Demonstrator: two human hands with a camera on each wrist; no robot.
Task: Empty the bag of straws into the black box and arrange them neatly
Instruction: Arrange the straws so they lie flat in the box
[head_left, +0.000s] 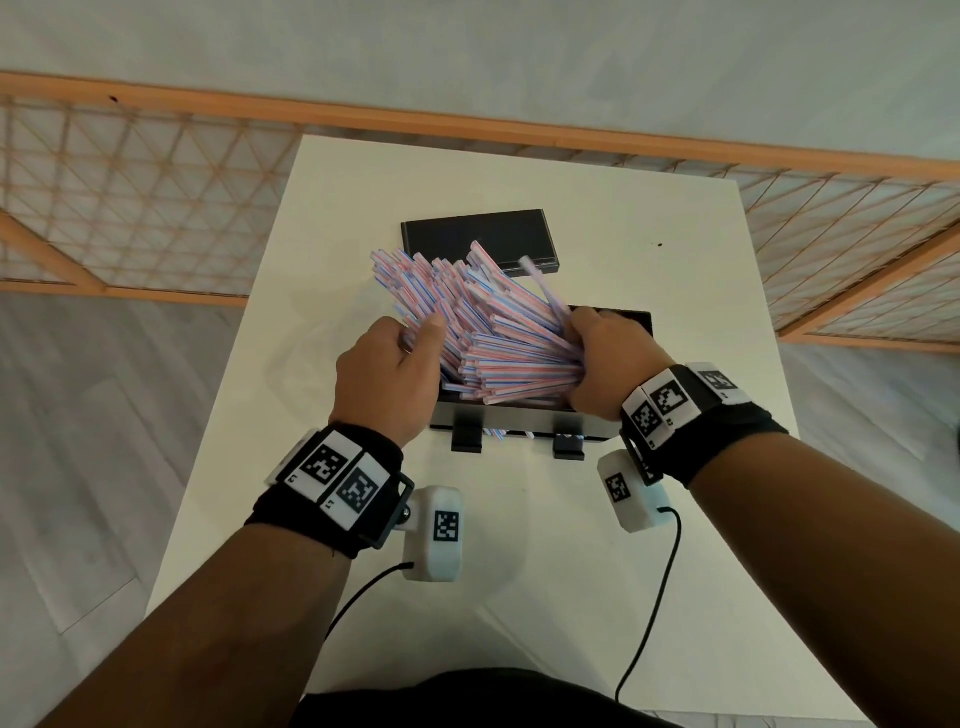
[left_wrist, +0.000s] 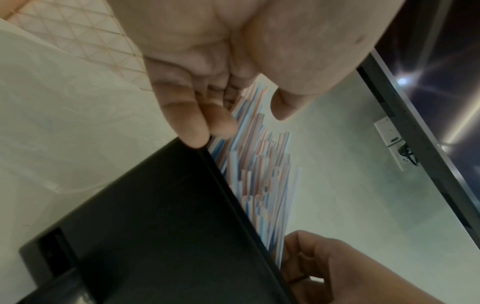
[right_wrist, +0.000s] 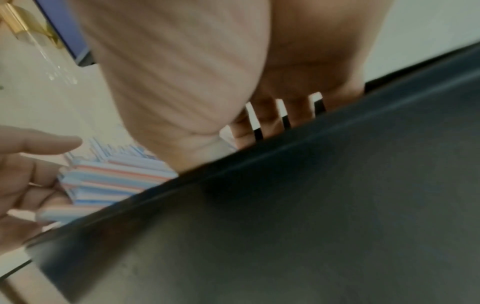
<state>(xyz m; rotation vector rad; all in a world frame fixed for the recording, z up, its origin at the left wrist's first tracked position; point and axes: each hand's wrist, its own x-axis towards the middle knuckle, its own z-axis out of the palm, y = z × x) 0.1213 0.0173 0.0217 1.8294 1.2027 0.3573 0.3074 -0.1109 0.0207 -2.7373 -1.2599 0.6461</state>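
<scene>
White table (head_left: 519, 545) fills the centre of the head view, bordered at the upper edge by a wooden lattice screen (head_left: 156, 208) and, to either side, grey floor (head_left: 78, 441). Just below mid-frame stands the black box (head_left: 519, 418), open at the top, with two black clips on its near wall. A loose bundle of red-, blue- and white-striped straws (head_left: 498, 332) rests in the box, its lower ends low at the right and its upper ends fanning out toward the upper left, well above the rim. Behind the bundle, toward the top of the frame, a flat black lid (head_left: 478, 236) lies on the table, apart from the box.

Left hand (head_left: 384, 374) meets the bundle from the left; its fingers curl around the outer straws and the thumb presses against them from the near side. Right hand (head_left: 605, 364) closes over the lower ends of the straws at the right end of the box, fingers wrapped over the bundle. Each wrist carries a black band with square printed markers and a white camera housing trailing a black cable (head_left: 649, 613).

Left wrist view: straws (left_wrist: 262, 168) run beside the dark wall of the box (left_wrist: 155, 216), with the curled fingers (left_wrist: 187, 123) at its rim. Right wrist view: blurred; the box wall (right_wrist: 311, 205) covers the lower right, and straw ends (right_wrist: 114, 181) show at left centre.
</scene>
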